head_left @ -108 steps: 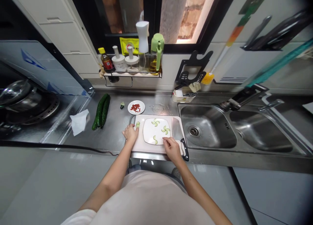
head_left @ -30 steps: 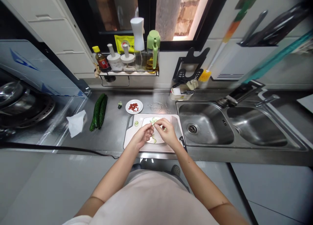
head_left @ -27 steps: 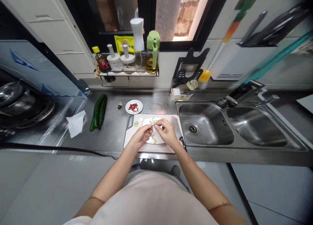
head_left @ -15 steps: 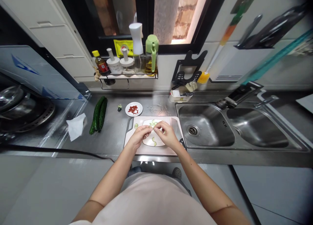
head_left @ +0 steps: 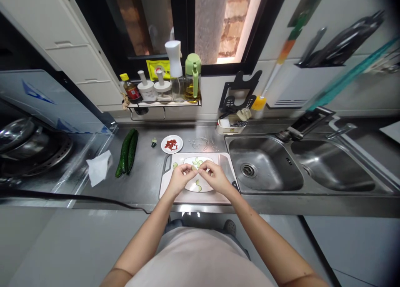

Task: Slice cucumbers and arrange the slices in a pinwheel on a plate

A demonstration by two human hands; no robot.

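Note:
My left hand [head_left: 181, 178] and my right hand [head_left: 215, 178] meet fingertip to fingertip over a white plate [head_left: 206, 188]. Both are closed in a pinch on a small, pale green cucumber slice [head_left: 194, 168], mostly covered by the fingers. Beneath them on the plate lie several thin cucumber slices [head_left: 197, 160], and a curved pair [head_left: 198, 186] sits nearer to me. The plate rests on a pale cutting board [head_left: 187, 198]. More slices [head_left: 175, 165] lie at the board's left, and a dark knife handle [head_left: 235, 185] shows at its right edge.
Two whole cucumbers [head_left: 127, 151] and a crumpled white tissue [head_left: 98, 168] lie to the left. Behind the board stands a small plate [head_left: 172, 150] with chopped red pieces beside cucumber ends [head_left: 153, 143]. A double sink [head_left: 268, 174] is right; a seasoning rack [head_left: 165, 104] hangs behind.
The view has tilted slightly, so the counter sits lower. My hands stay over the plate with fingertips still together, turned a little, and the slices behind them show more.

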